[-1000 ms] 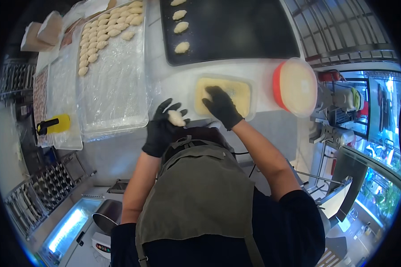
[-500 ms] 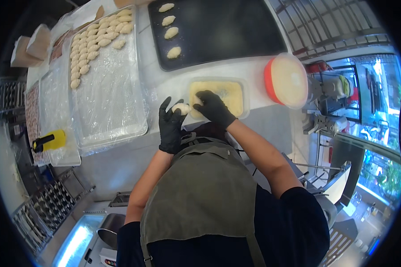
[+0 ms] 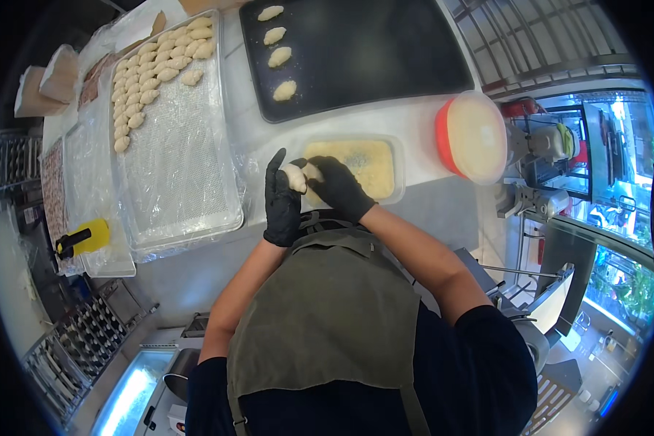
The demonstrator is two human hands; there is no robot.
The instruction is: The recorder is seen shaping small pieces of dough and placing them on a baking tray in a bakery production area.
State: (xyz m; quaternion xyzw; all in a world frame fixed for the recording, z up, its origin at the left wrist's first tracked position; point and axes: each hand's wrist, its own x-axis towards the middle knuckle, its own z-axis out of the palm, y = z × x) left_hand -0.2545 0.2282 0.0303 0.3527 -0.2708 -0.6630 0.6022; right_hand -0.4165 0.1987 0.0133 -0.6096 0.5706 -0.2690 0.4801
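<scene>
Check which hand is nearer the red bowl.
Right: the right hand is left of the red bowl, partly over the clear tub; the left hand is farther left.

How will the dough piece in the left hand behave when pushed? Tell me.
The dough piece looks pale and unbaked, so it probably dents easily. Its plump, tapered shape may make it roll unevenly. Being small beside the left hand, it is likely light.
</scene>
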